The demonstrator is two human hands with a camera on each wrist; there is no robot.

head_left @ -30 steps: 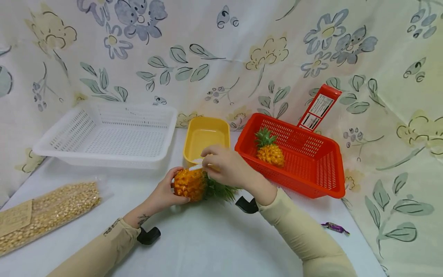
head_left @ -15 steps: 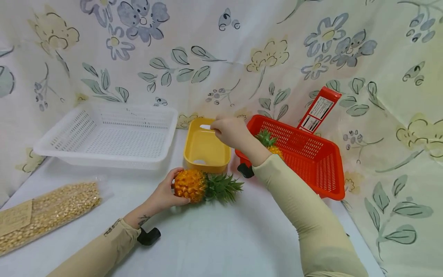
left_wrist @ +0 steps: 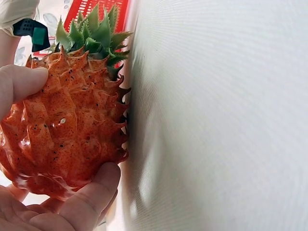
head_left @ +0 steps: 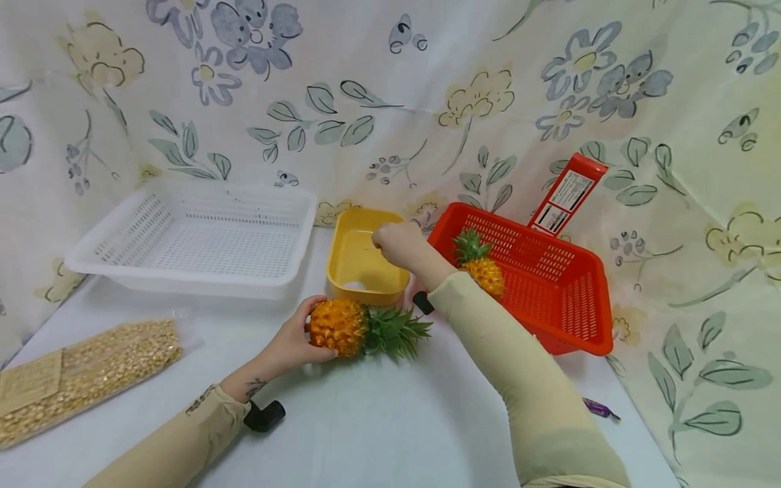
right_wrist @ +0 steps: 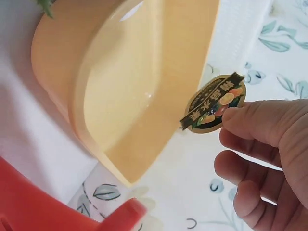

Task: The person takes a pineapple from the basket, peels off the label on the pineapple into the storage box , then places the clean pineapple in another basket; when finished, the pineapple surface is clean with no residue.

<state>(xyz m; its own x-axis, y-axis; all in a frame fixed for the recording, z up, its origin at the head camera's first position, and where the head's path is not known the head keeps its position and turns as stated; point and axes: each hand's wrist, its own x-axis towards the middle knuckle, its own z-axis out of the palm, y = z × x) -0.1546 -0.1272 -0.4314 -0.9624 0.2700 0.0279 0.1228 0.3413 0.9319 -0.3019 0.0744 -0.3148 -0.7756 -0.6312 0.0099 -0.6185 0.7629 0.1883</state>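
Observation:
An orange pineapple [head_left: 337,327] with green leaves lies on its side on the white table, crown toward the right. My left hand [head_left: 297,341] grips it around the base end; in the left wrist view the thumb and fingers press on its spiky skin [left_wrist: 65,120]. Over the yellow tub [head_left: 369,297] is my right hand [head_left: 399,245]. Between thumb and forefinger it pinches an oval fruit sticker [right_wrist: 216,105], dark and gold with printed fruit, held near the tub's edge in the right wrist view. A small white piece [head_left: 354,285] lies inside the tub.
A red basket [head_left: 586,271] at right holds a smaller pineapple [head_left: 484,276]; a red tag [head_left: 564,196] stands up behind it. A white basket [head_left: 195,285] is at back left. A bag of pale kernels [head_left: 122,346] lies at left, a purple wrapped candy [head_left: 601,409] at right.
My right hand has moved away from the pineapple, up and back over the yellow tub, carrying the sticker. My left hand has kept its grip on the pineapple.

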